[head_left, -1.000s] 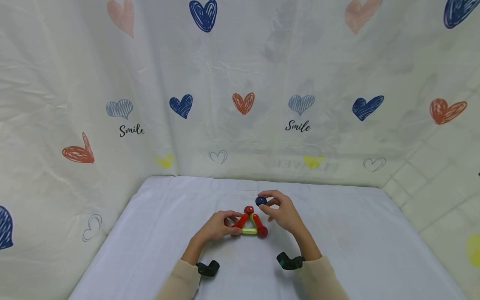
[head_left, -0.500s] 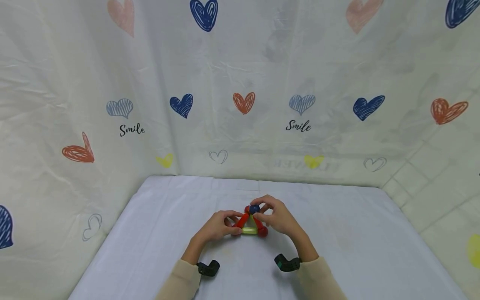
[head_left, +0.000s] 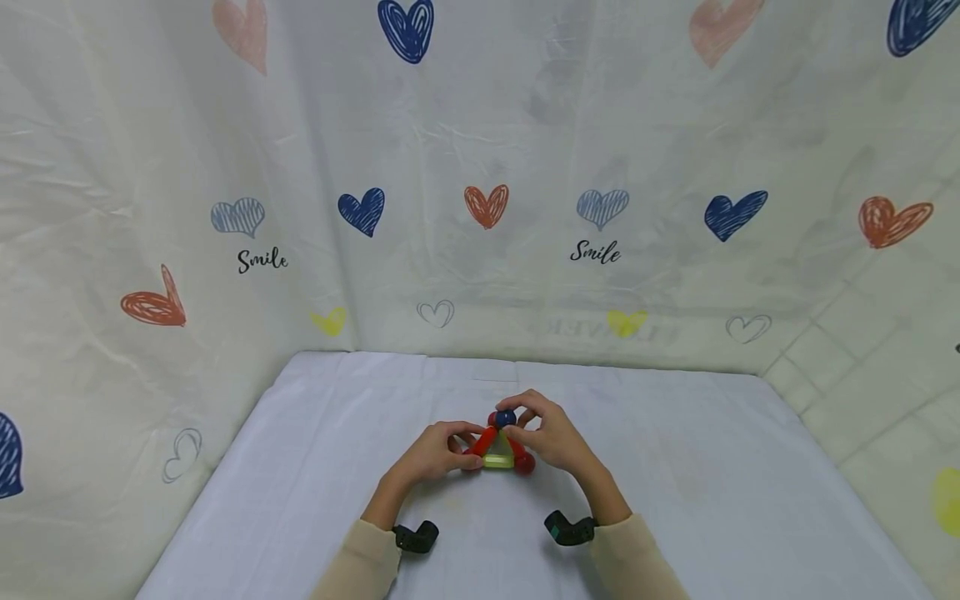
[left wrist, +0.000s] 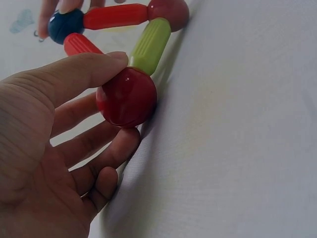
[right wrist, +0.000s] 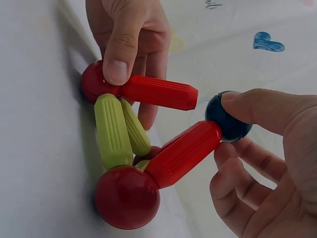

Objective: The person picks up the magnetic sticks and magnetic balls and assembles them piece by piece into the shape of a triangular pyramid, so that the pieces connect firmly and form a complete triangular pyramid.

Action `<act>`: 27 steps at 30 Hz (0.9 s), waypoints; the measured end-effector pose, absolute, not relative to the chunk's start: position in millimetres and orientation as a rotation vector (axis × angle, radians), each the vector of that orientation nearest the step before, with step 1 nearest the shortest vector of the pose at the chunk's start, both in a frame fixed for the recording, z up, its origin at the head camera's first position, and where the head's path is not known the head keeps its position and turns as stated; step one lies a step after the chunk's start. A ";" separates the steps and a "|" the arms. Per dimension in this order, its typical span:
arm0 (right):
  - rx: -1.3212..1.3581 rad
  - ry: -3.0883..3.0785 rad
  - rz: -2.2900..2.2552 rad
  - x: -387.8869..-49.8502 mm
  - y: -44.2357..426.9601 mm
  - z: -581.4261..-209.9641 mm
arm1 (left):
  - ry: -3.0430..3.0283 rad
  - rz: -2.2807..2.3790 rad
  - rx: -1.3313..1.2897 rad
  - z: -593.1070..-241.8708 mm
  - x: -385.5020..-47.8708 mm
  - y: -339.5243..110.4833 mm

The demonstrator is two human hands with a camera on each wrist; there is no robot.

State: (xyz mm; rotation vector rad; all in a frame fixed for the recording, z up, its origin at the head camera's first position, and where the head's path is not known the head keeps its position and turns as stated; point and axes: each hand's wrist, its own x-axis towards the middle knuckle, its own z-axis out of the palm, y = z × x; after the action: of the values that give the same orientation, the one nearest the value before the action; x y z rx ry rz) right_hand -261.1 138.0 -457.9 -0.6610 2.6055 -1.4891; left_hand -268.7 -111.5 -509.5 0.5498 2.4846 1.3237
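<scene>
A triangle of red balls and yellow-green rods [right wrist: 113, 131] rests on the white cloth. My left hand [head_left: 435, 450] grips its left red ball [left wrist: 128, 96] between thumb and fingers. My right hand [head_left: 553, 435] pinches a dark blue ball [right wrist: 228, 119] above the frame. One red rod [right wrist: 184, 154], rising from the right red ball [right wrist: 127, 197], meets the blue ball. Another red rod [right wrist: 161, 91] slants up from the left ball, its tip a little apart from the blue one in the right wrist view. The far red ball [head_left: 492, 417] is partly hidden behind the blue ball.
White cloth covers the table [head_left: 712, 467]. A pale curtain [head_left: 525, 283] printed with hearts hangs behind it. Black wrist cameras [head_left: 417, 537] sit on both forearms, near the cuffs of beige sleeves [head_left: 637, 558].
My right hand has brought the blue ball down and left, from beyond the frame to the upper ends of the red rods. My left hand has stayed on its red ball.
</scene>
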 end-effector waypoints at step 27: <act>-0.657 2.602 -1.351 -260.1 141.6 -459.9 | 2.495 1.324 0.577 -507.2 -267.6 -111.2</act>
State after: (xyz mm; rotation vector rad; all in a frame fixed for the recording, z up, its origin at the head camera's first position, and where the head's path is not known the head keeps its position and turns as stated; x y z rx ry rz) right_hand -260.1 141.6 -459.9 -0.6568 2.6025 -1.3511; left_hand -267.6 -111.2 -507.2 0.5770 2.4947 1.3241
